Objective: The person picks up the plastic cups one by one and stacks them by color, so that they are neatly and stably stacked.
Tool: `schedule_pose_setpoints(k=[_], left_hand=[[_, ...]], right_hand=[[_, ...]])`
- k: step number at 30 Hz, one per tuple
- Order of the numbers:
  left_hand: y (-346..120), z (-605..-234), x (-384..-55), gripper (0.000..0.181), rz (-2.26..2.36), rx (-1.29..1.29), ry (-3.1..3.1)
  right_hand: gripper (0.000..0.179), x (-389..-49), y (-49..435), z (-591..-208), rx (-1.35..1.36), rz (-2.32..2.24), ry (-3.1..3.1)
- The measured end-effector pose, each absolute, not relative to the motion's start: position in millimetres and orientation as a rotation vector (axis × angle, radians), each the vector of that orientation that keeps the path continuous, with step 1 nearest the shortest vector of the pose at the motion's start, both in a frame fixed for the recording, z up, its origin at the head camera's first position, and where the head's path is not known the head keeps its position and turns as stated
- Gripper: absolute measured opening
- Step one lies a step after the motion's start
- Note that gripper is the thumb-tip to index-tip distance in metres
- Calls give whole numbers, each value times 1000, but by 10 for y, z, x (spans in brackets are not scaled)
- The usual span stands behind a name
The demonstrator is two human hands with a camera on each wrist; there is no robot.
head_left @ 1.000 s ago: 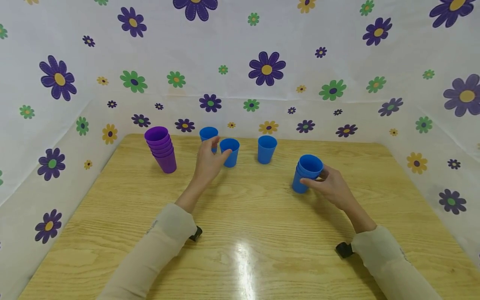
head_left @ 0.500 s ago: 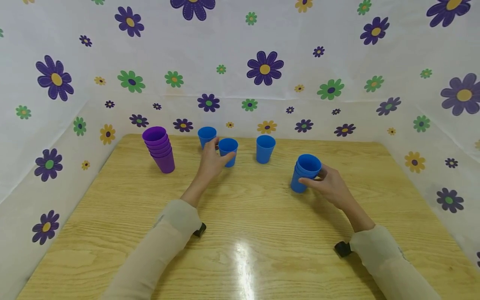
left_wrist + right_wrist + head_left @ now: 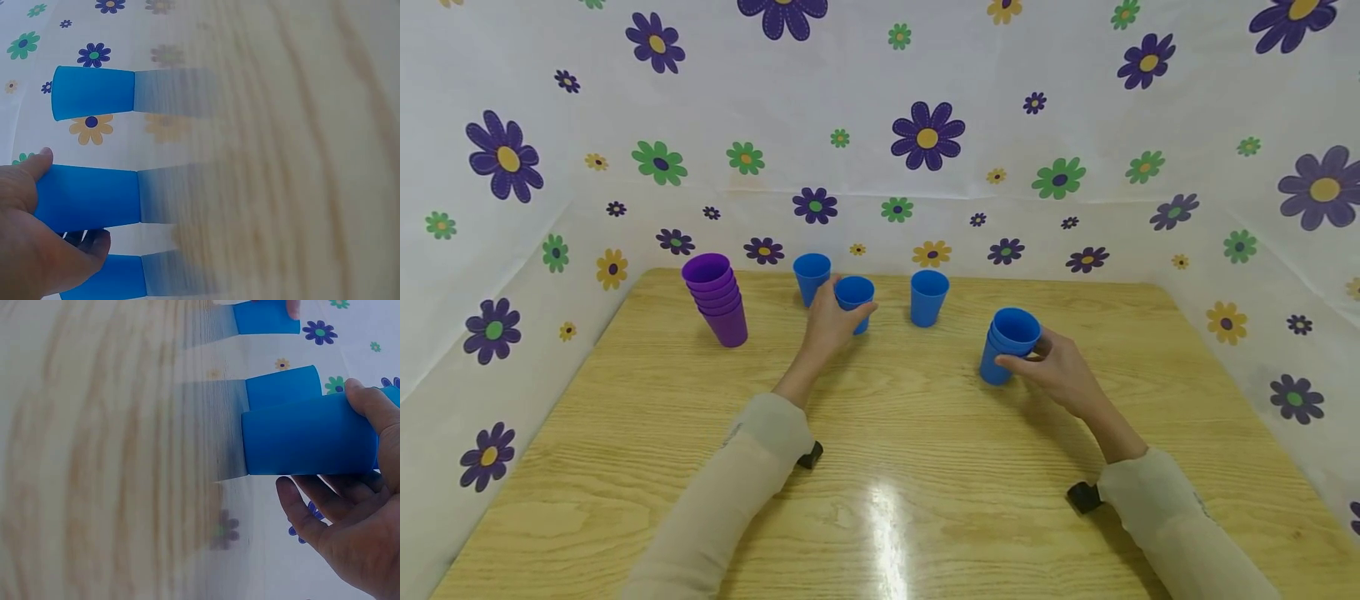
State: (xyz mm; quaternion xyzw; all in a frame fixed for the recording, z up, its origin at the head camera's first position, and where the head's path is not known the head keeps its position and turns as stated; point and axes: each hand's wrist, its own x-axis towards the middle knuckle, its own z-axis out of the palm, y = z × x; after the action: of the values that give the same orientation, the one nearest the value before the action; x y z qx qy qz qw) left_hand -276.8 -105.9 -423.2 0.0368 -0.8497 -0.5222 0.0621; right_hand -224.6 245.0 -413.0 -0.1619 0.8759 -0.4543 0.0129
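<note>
Flowered cloth [image 3: 865,83] is hung behind. Nested blue cups [image 3: 1002,338] are gripped by the right hand [image 3: 1062,375]; a tapered blue cup [image 3: 92,197] is grasped by the left hand [image 3: 827,321].

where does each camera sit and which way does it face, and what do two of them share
Head: worn on the head, facing forward and down across the table to the flowered backdrop; left hand, right hand and both sleeves show.
Left wrist: on that wrist, facing the blue cup inside the left hand's grasp; table at picture right.
Right wrist: on that wrist, facing the stacked blue cups the right hand holds; table at picture left.
Shared: head and left wrist both show the left hand around one blue cup.
</note>
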Motion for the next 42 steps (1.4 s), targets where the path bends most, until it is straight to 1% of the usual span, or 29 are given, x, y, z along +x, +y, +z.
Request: schedule_pose_setpoints(k=[14,27,35,42], left_hand=[[-1055,-4220,-2753,70,-1589,65,-2556],[-1064,-4172,-2651,77,-1606,8,-2560],[-1069,-4135,-2588,77,-1622,-87,-2561],[-1060,-4088,-2506,83,-1679,-106,-2602]], right_hand=[[62,-2250,2450,-4142,-524,-1429,2728],[62,-2275,2476,-4204,-524,-1448,2716],[62,-2249,2457,-4158,-517,-1451,2717],[63,-2247,2450,-4153,-513,-1435,2730]])
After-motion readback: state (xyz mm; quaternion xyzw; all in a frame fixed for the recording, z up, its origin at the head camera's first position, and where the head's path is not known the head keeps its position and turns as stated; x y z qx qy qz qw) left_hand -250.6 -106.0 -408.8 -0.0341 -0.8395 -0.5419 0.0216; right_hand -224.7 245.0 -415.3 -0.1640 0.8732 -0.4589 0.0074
